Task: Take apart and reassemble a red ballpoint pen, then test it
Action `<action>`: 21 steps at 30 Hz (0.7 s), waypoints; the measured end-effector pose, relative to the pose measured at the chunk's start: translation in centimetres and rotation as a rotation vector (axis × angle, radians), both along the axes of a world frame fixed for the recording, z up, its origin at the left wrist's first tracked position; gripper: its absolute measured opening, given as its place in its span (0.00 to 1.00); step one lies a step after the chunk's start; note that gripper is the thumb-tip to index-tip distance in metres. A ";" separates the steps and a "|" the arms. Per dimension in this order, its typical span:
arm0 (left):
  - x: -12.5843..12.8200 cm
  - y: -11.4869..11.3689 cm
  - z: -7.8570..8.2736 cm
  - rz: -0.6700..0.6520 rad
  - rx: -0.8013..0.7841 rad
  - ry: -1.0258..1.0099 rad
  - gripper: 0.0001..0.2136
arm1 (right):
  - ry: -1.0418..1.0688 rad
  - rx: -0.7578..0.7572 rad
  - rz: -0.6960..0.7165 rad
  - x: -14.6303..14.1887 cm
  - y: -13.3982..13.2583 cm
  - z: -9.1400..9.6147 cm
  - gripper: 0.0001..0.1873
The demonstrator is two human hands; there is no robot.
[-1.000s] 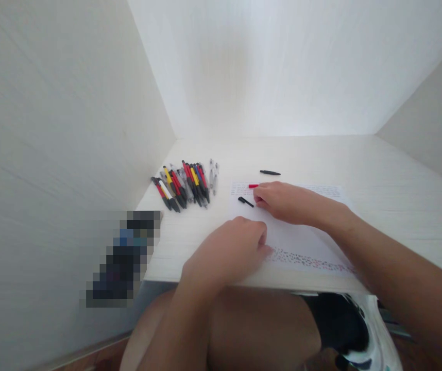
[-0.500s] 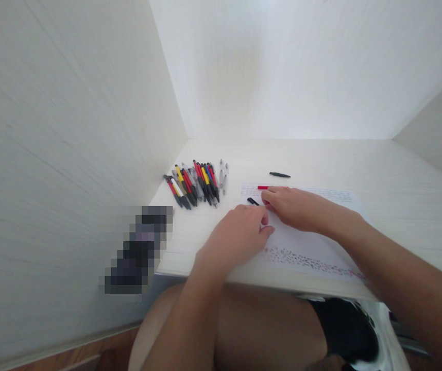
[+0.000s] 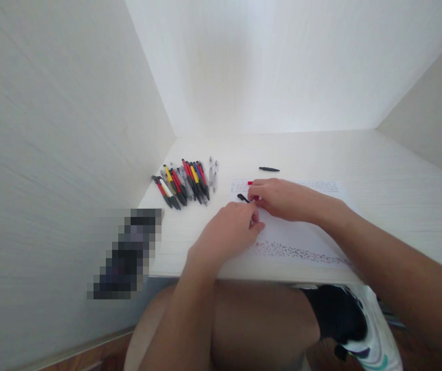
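My left hand (image 3: 231,229) rests low over the white written sheet (image 3: 294,232), fingers curled under and thumb pointing right. From the right, my right hand (image 3: 278,198) reaches in with its fingers bent in a pinch, the tips close to the left hand's fingers. Whatever lies between the fingertips is hidden. A black clipped pen part (image 3: 242,197) lies on the paper just beyond the left knuckles, its near end covered. Behind the right fingers the end of a red pen part (image 3: 250,183) shows; the rest is concealed.
A pile of pens (image 3: 188,180) in red, yellow, black and clear plastic lies at the left, with clear pen barrels (image 3: 213,175) beside it. A black pen part (image 3: 269,169) lies behind the sheet. Panels enclose the desk; a pixelated patch (image 3: 126,252) covers something left.
My right hand has shifted slightly left across the paper, closer to the black part and the left hand, covering more of the red piece. The whole view has drifted a little.
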State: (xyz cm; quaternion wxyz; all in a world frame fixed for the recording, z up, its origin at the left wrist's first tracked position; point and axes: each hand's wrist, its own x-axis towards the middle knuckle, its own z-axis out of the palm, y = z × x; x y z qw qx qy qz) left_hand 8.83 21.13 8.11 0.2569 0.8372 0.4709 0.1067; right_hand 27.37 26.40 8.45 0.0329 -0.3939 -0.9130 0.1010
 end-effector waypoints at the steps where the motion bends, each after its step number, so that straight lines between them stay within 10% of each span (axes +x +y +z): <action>1: 0.0 0.0 0.0 -0.002 0.001 0.004 0.07 | 0.005 -0.004 0.005 0.0 0.0 0.0 0.10; 21: 0.1 0.1 0.1 0.007 -0.001 0.023 0.06 | 0.021 -0.043 -0.012 0.1 0.2 0.1 0.10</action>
